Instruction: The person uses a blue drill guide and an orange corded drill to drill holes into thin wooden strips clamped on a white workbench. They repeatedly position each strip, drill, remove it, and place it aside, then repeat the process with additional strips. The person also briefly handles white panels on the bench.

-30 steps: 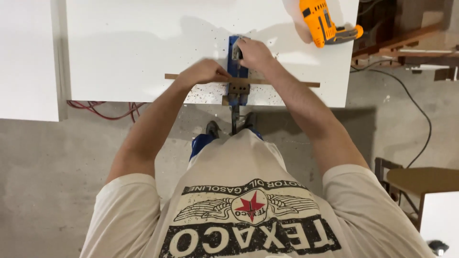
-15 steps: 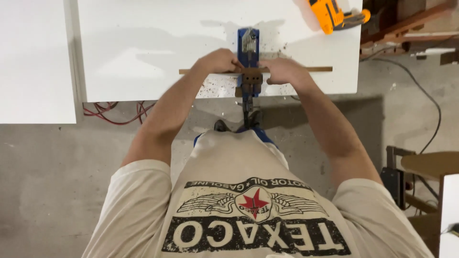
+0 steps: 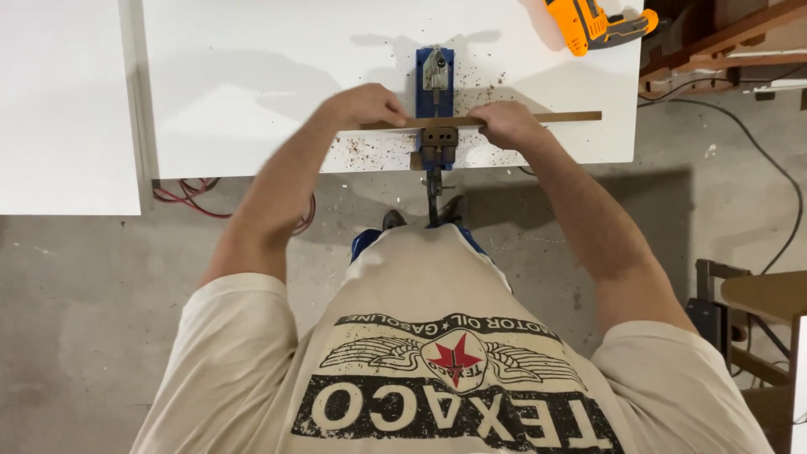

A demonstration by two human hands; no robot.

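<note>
White worktable (image 3: pixel 252 76), sawdust-speckled, is standing over a grey concrete floor (image 3: pixel 92 294); an orange drill (image 3: pixel 588 21) is lying at 1 o'clock. Thin wooden strip (image 3: pixel 555 117) is lying crosswise through the blue jig (image 3: pixel 435 92) at 12 o'clock. Left hand (image 3: pixel 366 105) and right hand (image 3: pixel 504 124) are gripping the strip either side of the jig, forearms extended.

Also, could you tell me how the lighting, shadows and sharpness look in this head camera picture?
Head view: even, soft light; the white tabletop is bright, nearly washed out, without hard glare. Soft grey shadows fall on it beyond the left hand, the right hand and the blue jig. The left hand is slightly motion-blurred; the thin wooden strip and orange drill look sharp.
</note>
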